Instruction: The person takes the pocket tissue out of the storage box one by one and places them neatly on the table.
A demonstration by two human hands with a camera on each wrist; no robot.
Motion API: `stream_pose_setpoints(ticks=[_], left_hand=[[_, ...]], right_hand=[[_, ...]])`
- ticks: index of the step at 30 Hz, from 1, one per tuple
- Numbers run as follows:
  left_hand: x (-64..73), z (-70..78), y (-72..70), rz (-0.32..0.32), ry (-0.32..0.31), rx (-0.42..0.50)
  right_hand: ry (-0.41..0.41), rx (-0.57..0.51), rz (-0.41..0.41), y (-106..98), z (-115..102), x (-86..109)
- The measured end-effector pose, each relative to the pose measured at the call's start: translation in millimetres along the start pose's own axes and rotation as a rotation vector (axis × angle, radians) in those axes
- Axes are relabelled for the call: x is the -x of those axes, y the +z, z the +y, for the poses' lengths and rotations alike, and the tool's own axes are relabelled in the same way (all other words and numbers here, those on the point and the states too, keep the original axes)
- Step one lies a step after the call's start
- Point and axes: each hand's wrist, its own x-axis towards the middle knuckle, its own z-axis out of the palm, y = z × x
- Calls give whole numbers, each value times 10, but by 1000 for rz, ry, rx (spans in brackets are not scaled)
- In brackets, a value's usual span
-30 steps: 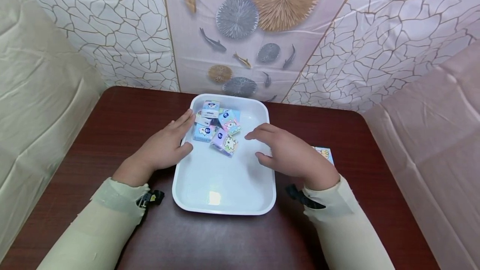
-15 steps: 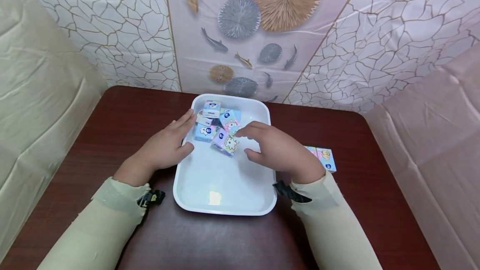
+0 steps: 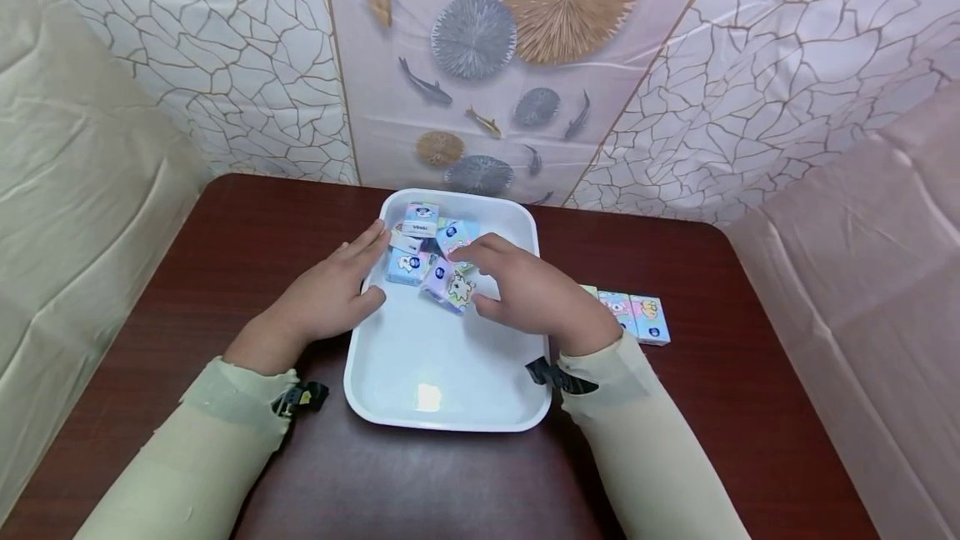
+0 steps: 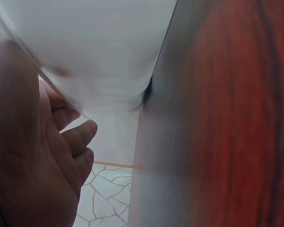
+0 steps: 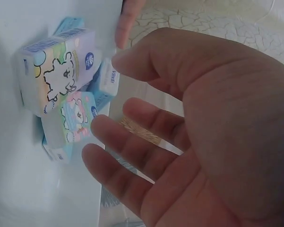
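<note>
A white tray [image 3: 450, 382] holds several small tissue packs with cartoon prints, heaped toward its back left. My left hand [image 3: 330, 294] rests at the tray's left rim, fingers extended and thumb apart; the left wrist view shows its fingers [image 4: 80, 137] by the rim. Above the heap, my right hand [image 3: 525, 286] holds nothing, its thumb and fingers spread around a gap. Nearest to it are a purple tissue pack [image 3: 450, 283], seen large in the right wrist view, and a blue-pink tissue pack [image 5: 75, 116], which the hand partly hides in the head view.
Right of the tray, several more tissue packs [image 3: 649, 321] lie in a row on the dark red-brown table [image 3: 720, 407], partly behind my right forearm. A patterned cloth wall [image 3: 262, 65] rises behind the table, with plain cloth at both sides.
My right hand has moved left across the tray to the tissue packs, uncovering more of the row on the table. My left hand has stayed at the rim.
</note>
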Motion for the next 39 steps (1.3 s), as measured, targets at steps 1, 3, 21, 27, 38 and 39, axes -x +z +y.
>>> stream_pose_setpoints(ticks=[1,3,21,27,38,39], left_hand=[[2,-2,1,0,-1,3],[1,1,3,-1,-9,2],[-26,22,-8,-2,-1,-1],[-12,23,-26,1,0,1],[2,1,-24,2,2,5],[3,-2,-22,2,1,6]], right_hand=[[-7,-4,5,11,4,-15],[-17,-10,11,37,11,-44],[68,43,-34,307,134,-235],[98,26,-83,338,158,-269],[105,29,-122,400,145,-344],[110,26,-126,405,142,-346]])
